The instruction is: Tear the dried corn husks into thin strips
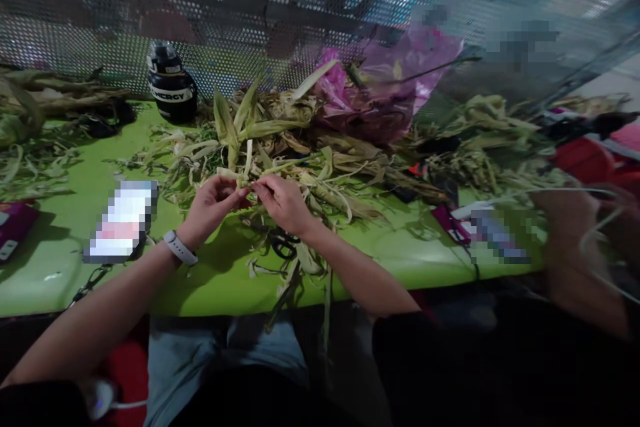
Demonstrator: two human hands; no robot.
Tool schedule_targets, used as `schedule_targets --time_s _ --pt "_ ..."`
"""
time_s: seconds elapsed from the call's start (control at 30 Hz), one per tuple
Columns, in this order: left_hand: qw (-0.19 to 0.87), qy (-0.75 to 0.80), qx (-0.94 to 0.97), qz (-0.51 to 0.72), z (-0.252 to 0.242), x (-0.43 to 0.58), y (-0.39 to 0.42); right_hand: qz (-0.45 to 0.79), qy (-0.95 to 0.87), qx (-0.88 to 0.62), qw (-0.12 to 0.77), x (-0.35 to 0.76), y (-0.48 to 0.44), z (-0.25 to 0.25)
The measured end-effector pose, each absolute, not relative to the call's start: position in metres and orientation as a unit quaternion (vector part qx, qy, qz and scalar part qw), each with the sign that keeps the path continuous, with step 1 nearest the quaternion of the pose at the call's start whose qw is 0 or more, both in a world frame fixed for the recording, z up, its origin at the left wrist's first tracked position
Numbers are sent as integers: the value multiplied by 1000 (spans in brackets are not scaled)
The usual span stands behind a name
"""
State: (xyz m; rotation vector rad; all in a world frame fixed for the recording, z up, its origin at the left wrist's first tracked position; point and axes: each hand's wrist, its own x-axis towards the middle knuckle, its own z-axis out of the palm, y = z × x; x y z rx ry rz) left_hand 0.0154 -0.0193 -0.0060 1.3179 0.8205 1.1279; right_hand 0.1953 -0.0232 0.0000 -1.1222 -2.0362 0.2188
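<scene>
My left hand [213, 208], with a pale watch band on its wrist, pinches the base of a corn husk bundle [229, 137] from the left. My right hand [284, 203] meets it from the right, fingers closed on the same base. The bundle's pale green leaves stand up and fan out above my fingertips. What exactly lies between the fingertips is too small to make out. Just below my right hand, black-handled scissors [284, 245] lie among husk scraps, partly covered by the forearm. More dried husks [340, 197] lie loosely to the right of my hands.
Husks cover much of the green table [210, 293]. A black bottle [171, 90] stands at the back left, and a pink plastic bag [385, 90] at the back. A phone [123, 220] lies at left. A perforated metal panel [280, 7] rises behind. Another person's arm [570, 233] is at right.
</scene>
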Motion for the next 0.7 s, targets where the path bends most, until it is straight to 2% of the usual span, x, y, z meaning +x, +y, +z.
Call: schedule_targets --time_s 0.1,0.43,0.53,0.63,0.7 --pt "569 329 552 513 -3 15 -21 119 -800 -444 387 195 -23 -2" --pt "642 292 523 479 -5 11 -19 186 -793 -425 394 190 -30 2" --pt "651 290 506 486 -4 10 -19 304 -748 -420 414 191 -30 3" --pt "657 295 547 427 -3 9 -20 453 -664 -411 429 193 -28 5" --pt "655 293 584 379 -1 9 -22 509 -634 -398 424 194 -27 6"
